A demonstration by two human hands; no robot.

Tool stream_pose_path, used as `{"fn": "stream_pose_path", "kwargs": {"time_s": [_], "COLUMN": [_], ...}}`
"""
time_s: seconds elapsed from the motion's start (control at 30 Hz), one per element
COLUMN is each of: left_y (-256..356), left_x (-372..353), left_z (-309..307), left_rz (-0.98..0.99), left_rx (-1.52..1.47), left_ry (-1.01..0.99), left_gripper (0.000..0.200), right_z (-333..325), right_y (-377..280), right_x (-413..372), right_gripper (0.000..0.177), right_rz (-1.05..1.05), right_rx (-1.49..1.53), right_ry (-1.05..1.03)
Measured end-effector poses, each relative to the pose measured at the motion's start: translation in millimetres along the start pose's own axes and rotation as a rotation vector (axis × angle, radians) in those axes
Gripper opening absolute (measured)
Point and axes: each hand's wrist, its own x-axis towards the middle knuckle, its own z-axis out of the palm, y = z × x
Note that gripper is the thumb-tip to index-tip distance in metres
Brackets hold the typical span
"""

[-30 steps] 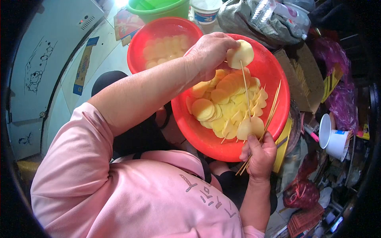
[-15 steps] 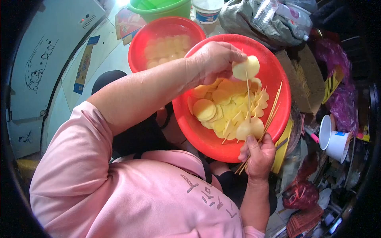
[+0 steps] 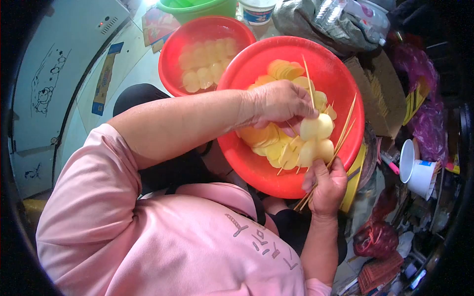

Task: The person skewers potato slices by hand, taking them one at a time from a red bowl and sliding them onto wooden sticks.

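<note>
- Head view: the left hand (image 3: 281, 104) is closed, its fingertips pinching a potato slice (image 3: 317, 126) that sits threaded on an upright skewer (image 3: 308, 79).
- The right hand (image 3: 327, 185) is clenched around a bundle of bamboo sticks (image 3: 340, 135). A second slice (image 3: 319, 150) sits just above its thumb, touching the pinched slice.
- Both hands work over the near side of a big red basin (image 3: 340, 69). The basin holds a heap of loose potato rounds (image 3: 284, 70).
- A smaller red basin (image 3: 173, 49) touches its far left rim and holds pale slices (image 3: 202, 61).
- A green bucket (image 3: 197, 7) stands beyond it.
- A white cup (image 3: 419, 172) lies tipped among clutter to the right, near a cardboard box (image 3: 382, 93).
</note>
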Motion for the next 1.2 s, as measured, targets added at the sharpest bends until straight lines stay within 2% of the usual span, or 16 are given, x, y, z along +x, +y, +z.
{"fn": "stream_pose_path", "kwargs": {"time_s": [0.03,0.1,0.13,0.17,0.23,0.37,0.57,0.63,0.67,0.7,0.77,0.8,0.87,0.97,1.2], "left_y": [4.4,16.9,16.1,11.1,2.0,-18.9,-13.3,-4.9,1.5,7.4,19.7,24.0,31.8,37.9,44.2], "left_x": [-0.4,-4.4,3.3,4.7,6.9,0.5,11.8,14.3,10.5,12.2,16.1,16.1,14.2,10.1,1.7], "left_z": [-3.7,-13.4,-25.1,-27.5,-32.0,-21.4,-33.1,-41.2,-43.7,-47.2,-54.7,-56.4,-58.1,-56.8,-54.4], "left_rz": [-0.001,0.113,0.077,0.077,0.01,-0.018,-0.001,0.159,0.238,0.239,0.188,0.19,0.317,0.334,0.41], "left_rx": [0.001,0.395,0.707,0.707,1.658,1.783,1.718,1.475,1.268,1.27,0.259,0.26,-0.141,-0.238,-0.253], "left_ry": [-0.001,0.092,0.061,0.061,-0.151,-0.1,-0.087,0.013,0.146,0.146,0.344,0.346,0.426,0.445,0.48], "left_gripper": [0.017,0.018,0.026,0.026,0.029,0.029,0.023,0.021,0.015,0.015,0.012,0.012,0.018,0.024,0.026], "right_z": [-0.5,-2.6,-4.1,-4.8,-4.8,-2.1,-2.3,-3.0,-3.1,-3.1,-2.8,-2.5,-2.0,-2.9,-1.6], "right_y": [-0.9,-1.1,-1.3,-1.5,-1.0,-1.7,-3.3,-3.5,-3.6,-3.6,-5.1,-5.7,-6.5,-6.3,-6.4], "right_x": [1.1,1.1,0.7,0.4,-0.6,-3.3,-5.4,-7.1,-7.8,-8.4,-9.4,-9.4,-9.2,-9.2,-11.0], "right_gripper": [0.018,0.017,0.016,0.015,0.014,0.012,0.012,0.013,0.013,0.013,0.013,0.013,0.014,0.014,0.015], "right_rz": [-0.001,-0.002,0.001,0.004,0.01,0.021,0.029,0.037,0.045,0.043,0.068,0.066,0.068,0.05,0.033], "right_rx": [0.013,0.026,0.031,0.036,0.033,0.032,-0.013,-0.027,-0.04,-0.039,-0.037,-0.037,-0.019,-0.016,-0.009], "right_ry": [0.029,0.058,0.055,0.052,0.039,0.026,0.019,0.007,-0.006,-0.006,-0.034,-0.036,-0.024,-0.033,-0.048]}}
